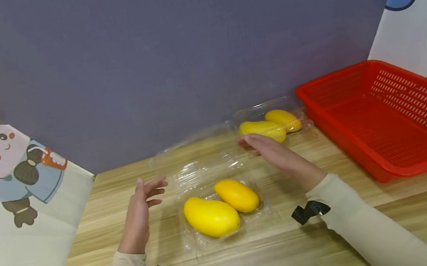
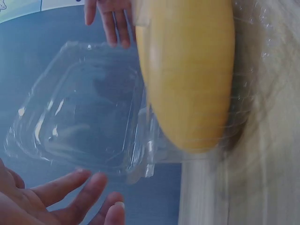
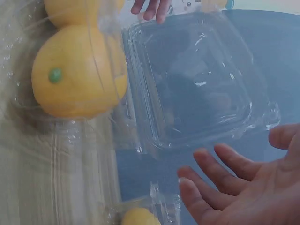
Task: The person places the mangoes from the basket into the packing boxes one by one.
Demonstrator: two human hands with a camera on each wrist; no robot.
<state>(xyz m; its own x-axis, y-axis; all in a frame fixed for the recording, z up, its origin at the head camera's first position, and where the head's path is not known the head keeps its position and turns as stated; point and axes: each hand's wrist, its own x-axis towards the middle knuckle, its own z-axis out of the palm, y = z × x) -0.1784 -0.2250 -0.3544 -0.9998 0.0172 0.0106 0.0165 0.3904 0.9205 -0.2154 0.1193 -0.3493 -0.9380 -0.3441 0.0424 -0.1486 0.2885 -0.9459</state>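
Observation:
A clear plastic clamshell box (image 1: 196, 241) stands with its lid (image 2: 89, 108) raised at the back. Two yellow mangoes lie in its base, one at the left (image 1: 211, 216) and one at the right (image 1: 237, 195). My left hand (image 1: 140, 213) is beside the lid's left side, fingers extended and loosely spread. On the other side is my right hand (image 1: 272, 152), its fingers fairly straight and pointing inward. Both palms face the lid, and neither hand holds anything. In the right wrist view, the right fingertips (image 3: 201, 152) are near the lid's edge; whether they touch it I cannot tell.
Behind my right hand, a second clear box (image 1: 292, 105) holds two more yellow fruits (image 1: 264, 130). A red plastic basket (image 1: 384, 167) stands at the right. A grey-blue wall panel (image 1: 166, 66) rises at the back of the wooden table (image 1: 258, 264), with printed panels on both sides.

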